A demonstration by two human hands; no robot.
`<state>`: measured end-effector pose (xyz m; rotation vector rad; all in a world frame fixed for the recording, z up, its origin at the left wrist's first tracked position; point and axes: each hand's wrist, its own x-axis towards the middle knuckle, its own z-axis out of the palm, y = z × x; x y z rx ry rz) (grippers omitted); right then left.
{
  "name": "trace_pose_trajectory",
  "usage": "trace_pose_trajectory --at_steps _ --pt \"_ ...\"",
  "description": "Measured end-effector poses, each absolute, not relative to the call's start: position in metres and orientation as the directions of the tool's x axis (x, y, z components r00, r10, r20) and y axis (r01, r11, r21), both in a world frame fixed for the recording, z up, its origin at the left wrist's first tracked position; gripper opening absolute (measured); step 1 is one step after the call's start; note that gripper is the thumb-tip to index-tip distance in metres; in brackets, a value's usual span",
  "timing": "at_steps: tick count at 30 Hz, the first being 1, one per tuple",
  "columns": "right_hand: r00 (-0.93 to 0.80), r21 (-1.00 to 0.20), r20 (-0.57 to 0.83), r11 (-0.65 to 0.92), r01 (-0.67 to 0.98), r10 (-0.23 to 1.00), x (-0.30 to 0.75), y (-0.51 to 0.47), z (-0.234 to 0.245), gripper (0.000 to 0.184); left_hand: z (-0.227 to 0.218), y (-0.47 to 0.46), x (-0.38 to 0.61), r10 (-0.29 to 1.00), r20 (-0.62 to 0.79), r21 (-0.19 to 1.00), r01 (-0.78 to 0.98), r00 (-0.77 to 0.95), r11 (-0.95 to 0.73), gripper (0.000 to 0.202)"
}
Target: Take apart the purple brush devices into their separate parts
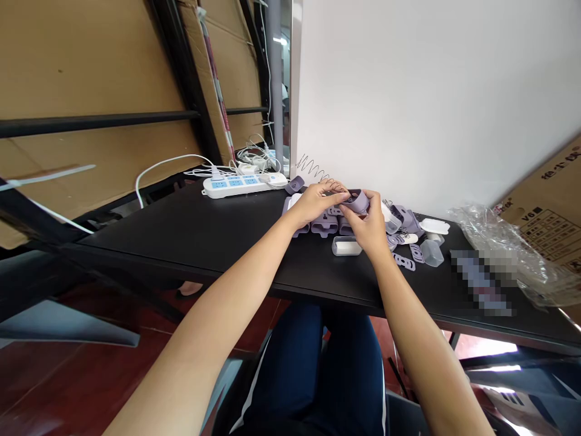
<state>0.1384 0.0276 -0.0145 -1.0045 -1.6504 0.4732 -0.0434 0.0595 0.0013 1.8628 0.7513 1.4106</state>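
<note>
Both my hands meet over the far side of a black table (190,233). My right hand (370,227) grips a small purple plastic housing (357,200), fingers wrapped round it. My left hand (315,201) pinches at the same housing from the left, thumb and fingers closed on its end. Under and around the hands lie several purple plastic parts (324,224), a clear rectangular cap (345,246) and flat purple slotted pieces (403,261).
A white power strip (242,184) with white cables lies at the table's back left. A thin metal spring (313,169) leans by the white wall. Crumpled clear plastic bag (508,248) and a cardboard box (551,206) sit at right. Cardboard sheets and black shelf bars stand at left.
</note>
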Motion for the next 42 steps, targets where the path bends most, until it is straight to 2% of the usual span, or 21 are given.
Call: trace_pose_trajectory --at_steps 3,7,9,12,15,18,21,26,30,32,35,38,42 --pt "-0.002 -0.715 0.603 0.541 0.442 0.798 0.139 0.027 -0.012 0.052 0.005 0.061 -0.048 0.797 0.585 0.804 0.021 0.147 -0.594 0.044" --pt "0.156 -0.743 0.605 0.482 0.465 0.781 0.146 0.029 -0.008 0.050 0.012 0.068 -0.072 0.836 0.478 0.860 -0.052 -0.269 -0.508 0.039" --pt "0.236 -0.773 0.597 0.471 0.424 0.767 0.149 0.030 -0.007 0.051 0.012 0.072 -0.083 0.829 0.437 0.865 -0.089 -0.348 -0.494 0.035" --pt "0.282 -0.793 0.592 0.485 0.368 0.755 0.149 0.030 -0.007 0.057 0.008 0.077 -0.085 0.861 0.404 0.899 -0.042 -0.309 -0.436 0.025" --pt "0.280 -0.793 0.598 0.505 0.341 0.751 0.146 0.027 -0.009 0.059 0.001 0.075 -0.076 0.858 0.468 0.873 0.260 -0.210 -0.412 0.023" --pt "0.336 -0.794 0.606 0.528 0.300 0.721 0.144 0.026 -0.009 0.051 -0.004 0.071 -0.069 0.850 0.518 0.711 0.600 -0.094 -0.367 0.029" --pt "0.377 -0.804 0.594 0.536 0.256 0.711 0.144 0.026 -0.007 0.046 -0.007 0.068 -0.067 0.856 0.516 0.544 0.759 0.034 -0.357 0.035" --pt "0.352 -0.807 0.589 0.514 0.291 0.727 0.147 0.029 -0.007 0.039 -0.009 0.063 -0.064 0.857 0.480 0.409 0.816 0.189 -0.408 0.045" --pt "0.368 -0.817 0.575 0.486 0.311 0.731 0.149 0.034 -0.011 0.045 -0.010 0.057 -0.060 0.823 0.509 0.336 0.822 0.252 -0.460 0.050" --pt "0.385 -0.831 0.556 0.479 0.284 0.737 0.149 0.036 -0.013 0.050 -0.009 0.055 -0.058 0.804 0.512 0.341 0.788 0.302 -0.513 0.053" --pt "0.388 -0.835 0.549 0.474 0.279 0.740 0.148 0.036 -0.012 0.049 -0.006 0.053 -0.058 0.782 0.513 0.410 0.699 0.353 -0.585 0.055" --pt "0.374 -0.831 0.549 0.443 0.336 0.747 0.149 0.037 -0.011 0.050 -0.003 0.054 -0.059 0.786 0.541 0.458 0.679 0.299 -0.574 0.058" --pt "0.282 -0.764 0.624 0.493 0.417 0.729 0.152 0.040 -0.013 0.054 -0.003 0.059 -0.063 0.799 0.587 0.449 0.767 0.135 -0.459 0.053"
